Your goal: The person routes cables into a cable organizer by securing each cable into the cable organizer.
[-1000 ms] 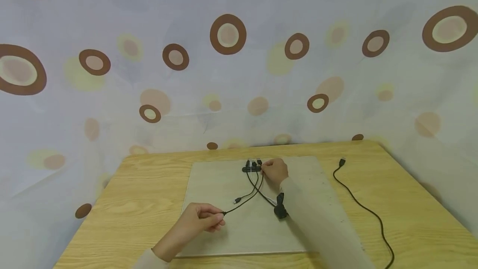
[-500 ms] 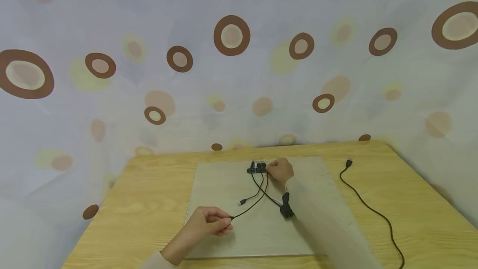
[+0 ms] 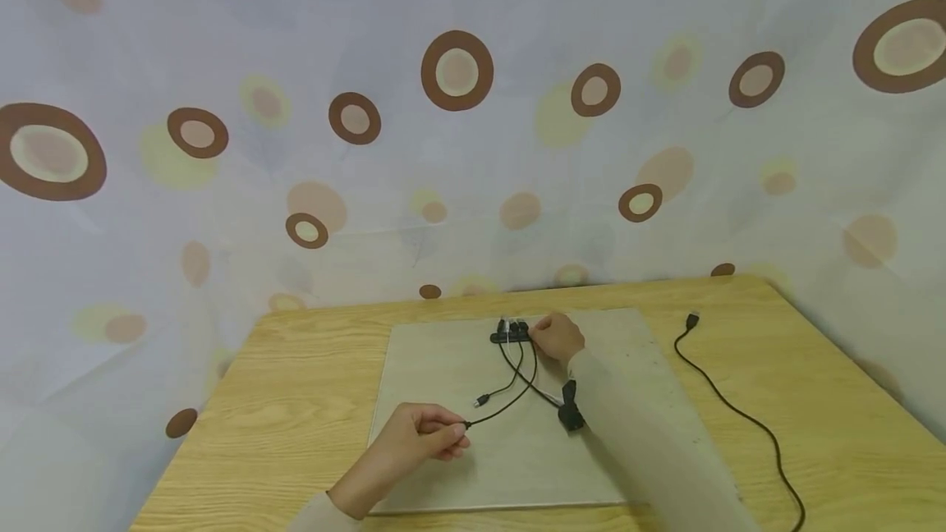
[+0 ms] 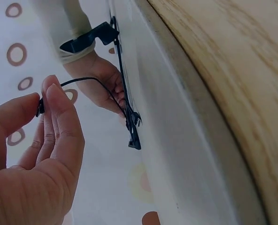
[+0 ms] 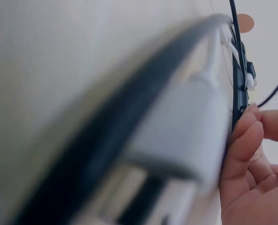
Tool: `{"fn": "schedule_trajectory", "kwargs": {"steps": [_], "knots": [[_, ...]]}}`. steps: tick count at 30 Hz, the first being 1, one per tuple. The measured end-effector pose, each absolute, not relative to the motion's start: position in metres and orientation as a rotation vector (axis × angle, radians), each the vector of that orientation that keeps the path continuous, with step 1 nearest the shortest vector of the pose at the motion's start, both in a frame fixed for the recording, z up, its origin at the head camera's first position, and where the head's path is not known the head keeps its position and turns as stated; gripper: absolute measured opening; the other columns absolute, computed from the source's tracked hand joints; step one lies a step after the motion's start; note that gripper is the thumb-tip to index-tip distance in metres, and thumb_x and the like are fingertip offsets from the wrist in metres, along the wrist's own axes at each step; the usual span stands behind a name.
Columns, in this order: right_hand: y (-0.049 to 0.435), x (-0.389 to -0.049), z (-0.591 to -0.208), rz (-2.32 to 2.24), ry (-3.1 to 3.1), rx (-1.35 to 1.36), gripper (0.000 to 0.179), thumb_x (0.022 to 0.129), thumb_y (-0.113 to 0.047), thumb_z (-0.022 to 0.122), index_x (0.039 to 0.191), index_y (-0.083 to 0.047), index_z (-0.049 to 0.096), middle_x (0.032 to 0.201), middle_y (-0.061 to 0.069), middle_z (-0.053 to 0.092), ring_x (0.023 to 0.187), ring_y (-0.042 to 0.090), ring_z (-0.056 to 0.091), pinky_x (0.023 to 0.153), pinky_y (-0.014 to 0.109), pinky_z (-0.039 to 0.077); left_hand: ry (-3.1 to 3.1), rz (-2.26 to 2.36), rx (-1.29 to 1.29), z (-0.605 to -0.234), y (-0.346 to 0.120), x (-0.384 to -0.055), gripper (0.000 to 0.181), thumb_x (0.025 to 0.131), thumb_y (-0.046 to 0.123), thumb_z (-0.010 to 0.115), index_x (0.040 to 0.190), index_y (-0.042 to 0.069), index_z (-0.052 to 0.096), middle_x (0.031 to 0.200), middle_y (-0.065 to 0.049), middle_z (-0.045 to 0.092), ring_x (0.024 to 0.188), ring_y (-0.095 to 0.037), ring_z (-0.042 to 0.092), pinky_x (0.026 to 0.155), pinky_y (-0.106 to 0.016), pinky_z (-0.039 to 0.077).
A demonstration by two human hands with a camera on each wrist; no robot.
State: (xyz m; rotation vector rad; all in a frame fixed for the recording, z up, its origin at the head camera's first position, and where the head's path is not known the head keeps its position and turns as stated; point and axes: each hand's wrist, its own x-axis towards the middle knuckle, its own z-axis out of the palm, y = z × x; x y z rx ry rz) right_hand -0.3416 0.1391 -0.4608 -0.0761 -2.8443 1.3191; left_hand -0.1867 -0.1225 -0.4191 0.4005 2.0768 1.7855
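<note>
My left hand (image 3: pixel 414 442) pinches one end of a thin black cable (image 3: pixel 510 407) between thumb and fingertips, above the pale board. In the left wrist view, a small black end piece (image 4: pixel 40 108) shows between the fingertips. That cable curves up to my right hand (image 3: pixel 559 337), whose thumb and fingers pinch it at the right end of a black cable holder (image 3: pixel 510 338). The right fingertips (image 5: pixel 247 123) touch the holder and hide the exact grip. Several black and white cables sit in the holder, plugs pointing away.
The pale board (image 3: pixel 421 360) lies on a wooden table (image 3: pixel 310 376). A loose black plug (image 3: pixel 482 401) lies between the hands. On the right, a separate black USB cable (image 3: pixel 746 415) stretches along the table. A black strapped piece (image 3: pixel 571 415) is at the right sleeve. Behind hangs a patterned curtain (image 3: pixel 473 154).
My left hand has come slightly nearer the holder, and the pinched cable bows more loosely. The right hand stays at the holder's right end. The head view has shifted a little.
</note>
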Motion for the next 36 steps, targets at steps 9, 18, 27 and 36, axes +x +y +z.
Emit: {"fn": "schedule_trajectory", "kwargs": {"steps": [9,18,27,36], "knots": [[0.143,-0.34,-0.464,1.393,-2.819,-0.121,0.015,0.09,-0.017,0.064,0.085,-0.003,0.062,0.062,0.0,0.063,0.056,0.01,0.056,0.052,0.021,0.043,2.074,1.805,0.369,-0.425,-0.119,-0.186,0.027,0.093,0.009,0.063,0.106,-0.015,0.062,0.089,-0.019,0.072,0.075,-0.013,0.069,0.069,-0.027,0.058],[0.143,-0.338,-0.459,1.449,-2.784,-0.151,0.015,0.091,-0.018,0.063,0.083,-0.005,0.064,0.062,-0.001,0.063,0.053,0.01,0.055,0.053,0.022,0.042,2.062,1.815,0.38,-0.427,-0.118,-0.188,0.029,0.092,0.01,0.064,0.105,-0.016,0.062,0.089,-0.017,0.072,0.076,-0.014,0.069,0.069,-0.026,0.058],[0.141,-0.336,-0.449,1.468,-2.768,-0.162,0.015,0.092,-0.017,0.064,0.089,-0.002,0.064,0.065,0.0,0.065,0.054,0.008,0.055,0.056,0.022,0.041,2.075,1.807,0.377,-0.423,-0.117,-0.191,0.029,0.093,0.011,0.063,0.105,-0.015,0.062,0.089,-0.017,0.072,0.076,-0.013,0.069,0.069,-0.027,0.058],[0.132,-0.33,-0.45,1.366,-2.799,-0.185,0.018,0.091,-0.019,0.064,0.088,-0.001,0.066,0.061,0.0,0.065,0.054,0.009,0.057,0.057,0.023,0.041,2.093,1.782,0.37,-0.428,-0.122,-0.19,0.029,0.092,0.012,0.064,0.104,-0.014,0.063,0.088,-0.016,0.072,0.075,-0.014,0.069,0.068,-0.028,0.058]]}}
